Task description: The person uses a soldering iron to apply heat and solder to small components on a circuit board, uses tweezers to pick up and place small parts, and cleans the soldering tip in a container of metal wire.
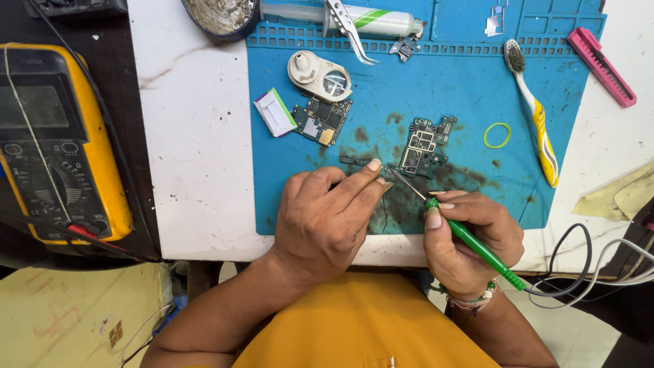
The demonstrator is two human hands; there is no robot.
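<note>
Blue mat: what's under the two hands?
Dark stains on the blue mat, and a small part at the left hand's fingertips. Right hand holds a green tool. Beneath the palms is hidden.

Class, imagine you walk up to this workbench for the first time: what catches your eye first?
The two hands at centre bottom: the right hand holds a green-handled tool, its tip meeting the left hand beside a circuit board on the stained blue mat. A yellow multimeter sits far left.

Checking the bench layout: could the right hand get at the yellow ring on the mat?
Probably yes. The yellow ring lies alone on the blue mat, beyond the right hand with nothing between, but that hand grips a green tool.
</note>
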